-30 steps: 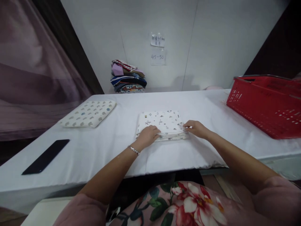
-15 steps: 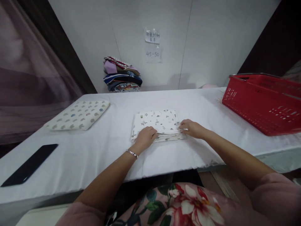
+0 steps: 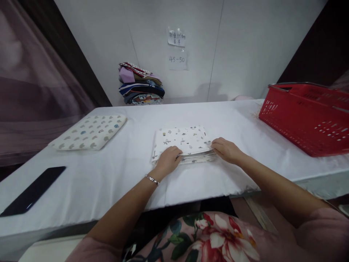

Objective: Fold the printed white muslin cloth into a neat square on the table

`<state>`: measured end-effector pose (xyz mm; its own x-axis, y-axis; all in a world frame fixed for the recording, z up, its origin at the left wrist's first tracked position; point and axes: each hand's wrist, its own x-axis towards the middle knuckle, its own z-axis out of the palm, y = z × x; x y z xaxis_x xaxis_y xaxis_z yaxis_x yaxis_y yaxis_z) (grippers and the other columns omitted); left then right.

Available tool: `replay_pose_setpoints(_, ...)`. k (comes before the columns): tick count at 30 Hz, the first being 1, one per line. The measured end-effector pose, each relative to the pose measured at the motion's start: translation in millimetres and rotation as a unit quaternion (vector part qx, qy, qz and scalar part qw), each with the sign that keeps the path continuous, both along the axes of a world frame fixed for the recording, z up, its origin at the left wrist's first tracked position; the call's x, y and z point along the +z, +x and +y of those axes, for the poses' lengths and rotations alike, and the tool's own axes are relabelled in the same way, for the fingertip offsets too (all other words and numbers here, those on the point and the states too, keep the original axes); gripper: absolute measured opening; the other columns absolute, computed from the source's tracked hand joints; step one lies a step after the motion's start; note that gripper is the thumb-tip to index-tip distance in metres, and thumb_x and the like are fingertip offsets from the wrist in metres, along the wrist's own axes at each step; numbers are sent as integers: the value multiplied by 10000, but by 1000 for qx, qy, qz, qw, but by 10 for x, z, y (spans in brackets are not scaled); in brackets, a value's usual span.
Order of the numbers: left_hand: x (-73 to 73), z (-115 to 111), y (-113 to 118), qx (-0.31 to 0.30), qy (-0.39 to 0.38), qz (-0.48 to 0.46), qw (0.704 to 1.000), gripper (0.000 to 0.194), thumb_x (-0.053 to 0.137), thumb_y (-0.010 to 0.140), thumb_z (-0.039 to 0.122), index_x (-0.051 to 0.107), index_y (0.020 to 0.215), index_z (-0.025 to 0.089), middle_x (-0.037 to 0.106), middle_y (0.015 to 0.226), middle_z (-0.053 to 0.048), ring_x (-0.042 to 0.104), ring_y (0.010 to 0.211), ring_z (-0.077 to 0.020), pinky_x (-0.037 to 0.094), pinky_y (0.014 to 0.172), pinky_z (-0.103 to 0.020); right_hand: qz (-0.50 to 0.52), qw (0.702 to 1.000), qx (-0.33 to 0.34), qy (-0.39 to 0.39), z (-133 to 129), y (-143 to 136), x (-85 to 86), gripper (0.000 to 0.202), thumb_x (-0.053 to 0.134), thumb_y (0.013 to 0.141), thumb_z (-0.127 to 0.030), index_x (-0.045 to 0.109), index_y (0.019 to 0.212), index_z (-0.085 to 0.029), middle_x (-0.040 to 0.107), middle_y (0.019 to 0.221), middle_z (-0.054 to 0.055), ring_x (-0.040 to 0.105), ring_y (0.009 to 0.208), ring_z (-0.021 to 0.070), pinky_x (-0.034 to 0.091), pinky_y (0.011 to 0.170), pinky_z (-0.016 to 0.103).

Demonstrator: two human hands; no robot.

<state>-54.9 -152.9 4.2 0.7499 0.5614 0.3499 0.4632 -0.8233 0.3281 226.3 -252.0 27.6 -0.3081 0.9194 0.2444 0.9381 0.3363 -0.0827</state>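
Note:
A folded white cloth (image 3: 185,140) printed with small grey plant shapes lies on the white-covered table (image 3: 122,193), its layers showing along the near edge. My left hand (image 3: 169,159), with a silver bracelet at the wrist, pinches the top layer near the middle of that edge. At the near right corner, my right hand (image 3: 225,149) has its fingers closed on the same top layer, which is slightly raised above the layers beneath.
A second folded cloth (image 3: 89,134) with mushroom-like prints lies at the left, beyond a black phone-like slab (image 3: 34,191). At the right stands a red basket (image 3: 302,116). Stacked fabrics (image 3: 141,87) are at the back, near paper signs (image 3: 177,60) on the wall.
My right hand has moved slightly right, to the cloth's corner, and its fingers are closer together. The top layer's right end is a little higher. My left hand has stayed nearly in place.

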Motion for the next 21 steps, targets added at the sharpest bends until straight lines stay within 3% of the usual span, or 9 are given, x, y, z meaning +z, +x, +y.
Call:
replay_pose_setpoints(13, 2, -68, -10, -6, 28, 32, 999, 134, 460, 756, 91, 519, 820, 194, 558, 847, -37, 497, 816, -182, 412, 716, -329, 7, 999, -10, -45, -159, -92, -52, 232, 400, 873, -204, 621, 943, -201, 585, 1043, 88, 514, 988, 206, 456, 769, 315)
replay_pose_setpoints(21, 32, -87, -36, -15, 10, 37, 999, 148, 448, 752, 91, 509, 835, 197, 560, 879, -42, 501, 822, -188, 412, 725, -337, 7, 1000, 1, -25, -176, -127, -46, 197, 451, 842, -201, 630, 922, -204, 591, 1035, 95, 510, 997, 228, 453, 776, 339)
